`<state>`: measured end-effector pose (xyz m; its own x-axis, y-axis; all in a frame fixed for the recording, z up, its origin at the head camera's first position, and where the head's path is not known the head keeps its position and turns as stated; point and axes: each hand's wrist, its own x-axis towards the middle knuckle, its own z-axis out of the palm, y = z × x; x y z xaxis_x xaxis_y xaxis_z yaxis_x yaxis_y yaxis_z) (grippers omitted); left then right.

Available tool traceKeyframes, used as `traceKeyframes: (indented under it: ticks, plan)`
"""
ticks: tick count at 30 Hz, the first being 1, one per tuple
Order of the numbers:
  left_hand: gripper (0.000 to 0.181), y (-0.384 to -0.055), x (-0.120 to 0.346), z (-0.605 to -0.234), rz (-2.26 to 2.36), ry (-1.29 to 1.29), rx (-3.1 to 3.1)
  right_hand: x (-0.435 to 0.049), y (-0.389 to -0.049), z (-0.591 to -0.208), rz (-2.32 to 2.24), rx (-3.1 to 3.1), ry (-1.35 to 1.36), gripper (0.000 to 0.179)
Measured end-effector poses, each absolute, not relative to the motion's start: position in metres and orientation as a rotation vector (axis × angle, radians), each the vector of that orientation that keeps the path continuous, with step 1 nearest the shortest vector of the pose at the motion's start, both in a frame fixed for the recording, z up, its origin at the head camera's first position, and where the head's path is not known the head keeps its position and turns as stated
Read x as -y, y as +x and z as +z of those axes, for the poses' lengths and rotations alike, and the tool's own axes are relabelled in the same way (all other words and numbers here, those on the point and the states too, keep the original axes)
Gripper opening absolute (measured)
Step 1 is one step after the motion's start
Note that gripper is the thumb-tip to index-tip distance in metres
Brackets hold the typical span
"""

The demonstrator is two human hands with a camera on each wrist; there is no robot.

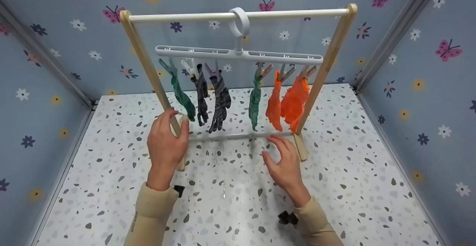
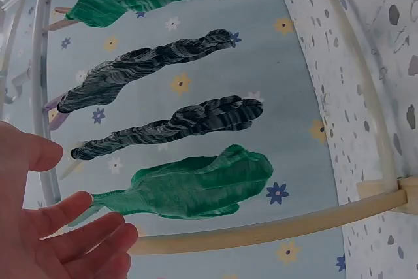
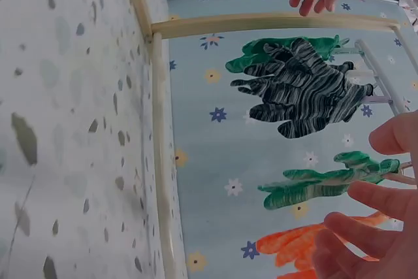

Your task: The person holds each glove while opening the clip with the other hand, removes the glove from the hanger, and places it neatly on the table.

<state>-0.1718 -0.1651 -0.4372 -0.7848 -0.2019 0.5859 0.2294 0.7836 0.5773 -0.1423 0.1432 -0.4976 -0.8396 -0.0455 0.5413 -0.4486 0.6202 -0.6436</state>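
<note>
My left hand point(image 1: 166, 140) is beside the left post of a wooden rack point(image 1: 143, 58), with fingers spread and loosely bent, below a hanging green glove point(image 1: 183, 99). My right hand point(image 1: 284, 164) is in front of the lower right of the rack, thumb and fingers apart, holding nothing. A white clip hanger point(image 1: 208, 54) hangs by its ring from the rack's top rail. Clipped along it are two black-and-grey striped gloves point(image 1: 221, 103), a second green glove point(image 1: 254, 103) and two orange gloves point(image 1: 295, 103). The left wrist view shows nothing in my left hand point(image 2: 72, 233).
The rack stands on a white speckled table point(image 1: 230, 201), with a pale bar point(image 1: 238, 136) joining its feet point(image 1: 300, 147). Blue flowered panels point(image 1: 438, 101) enclose the back and both sides. A dark piece of the wrist gear point(image 1: 288, 218) shows at my right sleeve.
</note>
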Motion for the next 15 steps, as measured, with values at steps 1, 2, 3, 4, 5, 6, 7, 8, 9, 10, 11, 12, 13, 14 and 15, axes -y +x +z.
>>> traceKeyframes:
  ticks: [1, 2, 3, 4, 5, 6, 7, 8, 9, 10, 11, 12, 13, 14, 15]
  plan:
    - [0.041, -0.175, 0.165, -0.434, -0.867, -0.025, 2.323, -0.14, -0.143, -0.496, 1.133, 2.368, 0.387, 0.035]
    - [0.041, -0.177, 0.165, -0.43, -0.875, -0.031, 2.328, -0.137, -0.144, -0.495, 1.143, 2.371, 0.384, 0.035]
    - [0.042, -0.18, 0.164, -0.426, -0.882, -0.035, 2.335, -0.134, -0.145, -0.493, 1.151, 2.372, 0.383, 0.034]
    - [0.043, -0.182, 0.164, -0.422, -0.889, -0.04, 2.34, -0.131, -0.146, -0.491, 1.163, 2.368, 0.388, 0.034]
    - [0.044, -0.185, 0.163, -0.419, -0.899, -0.042, 2.342, -0.127, -0.147, -0.489, 1.177, 2.358, 0.396, 0.033]
    - [0.045, -0.188, 0.163, -0.415, -0.91, -0.04, 2.345, -0.124, -0.148, -0.487, 1.189, 2.342, 0.406, 0.032]
    - [0.047, -0.191, 0.163, -0.412, -0.926, -0.038, 2.345, -0.12, -0.149, -0.485, 1.204, 2.322, 0.419, 0.031]
    - [0.05, -0.193, 0.163, -0.409, -0.947, -0.037, 2.348, -0.117, -0.15, -0.483, 1.22, 2.299, 0.433, 0.029]
    - [0.053, -0.195, 0.162, -0.406, -0.961, -0.036, 2.357, -0.114, -0.151, -0.481, 1.232, 2.277, 0.448, 0.028]
    - [0.058, -0.197, 0.162, -0.404, -0.974, -0.033, 2.369, -0.111, -0.152, -0.479, 1.241, 2.254, 0.464, 0.027]
    - [0.062, -0.2, 0.161, -0.402, -0.987, -0.032, 2.383, -0.108, -0.153, -0.476, 1.245, 2.233, 0.478, 0.026]
    - [0.067, -0.202, 0.16, -0.4, -0.997, -0.032, 2.403, -0.105, -0.153, -0.474, 1.242, 2.215, 0.49, 0.025]
    - [0.071, -0.204, 0.158, -0.398, -1.008, -0.033, 2.423, -0.102, -0.154, -0.471, 1.23, 2.202, 0.5, 0.025]
    - [0.075, -0.206, 0.157, -0.397, -1.016, -0.035, 2.441, -0.099, -0.154, -0.469, 1.211, 2.191, 0.509, 0.024]
    - [0.078, -0.208, 0.156, -0.395, -1.026, -0.035, 2.453, -0.097, -0.155, -0.466, 1.192, 2.18, 0.517, 0.023]
